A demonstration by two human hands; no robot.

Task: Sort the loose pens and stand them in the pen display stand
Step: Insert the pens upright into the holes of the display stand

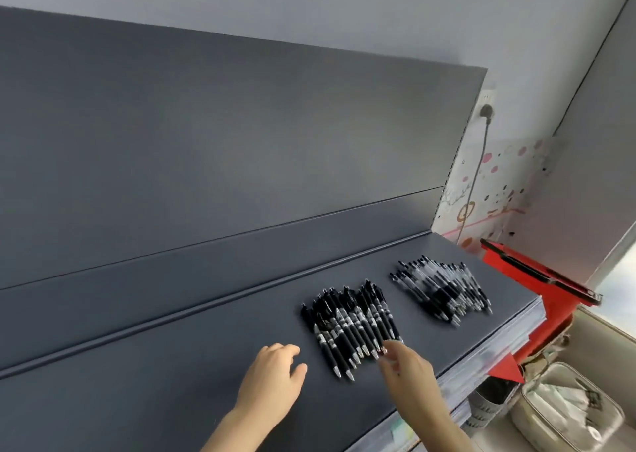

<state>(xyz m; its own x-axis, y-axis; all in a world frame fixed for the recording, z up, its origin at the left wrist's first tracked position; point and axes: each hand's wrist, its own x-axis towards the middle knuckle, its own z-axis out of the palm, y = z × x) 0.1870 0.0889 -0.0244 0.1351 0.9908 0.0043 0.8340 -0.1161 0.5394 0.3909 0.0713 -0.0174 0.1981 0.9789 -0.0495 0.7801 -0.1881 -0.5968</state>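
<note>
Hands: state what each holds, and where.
Left hand holds nothing. Right hand reaches the black pens at their tip ends; a pinch cannot be told.

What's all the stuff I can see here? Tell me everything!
Shelf: one, dark grey, under both pen piles.
Back panel: one, dark grey, behind it.
Black pens: one pile, black with white print, nearer side.
Clear pens: one pile, clear and black, farther right.
Red object: one, red with black edges, past the shelf's right end.
Plug and cable: one, grey, wall above that.
Pouch: one, pale, bottom right.
Left hand: one, relaxed, left of the black pens.
Right hand: one, fingertips at the black pens' tips.
</note>
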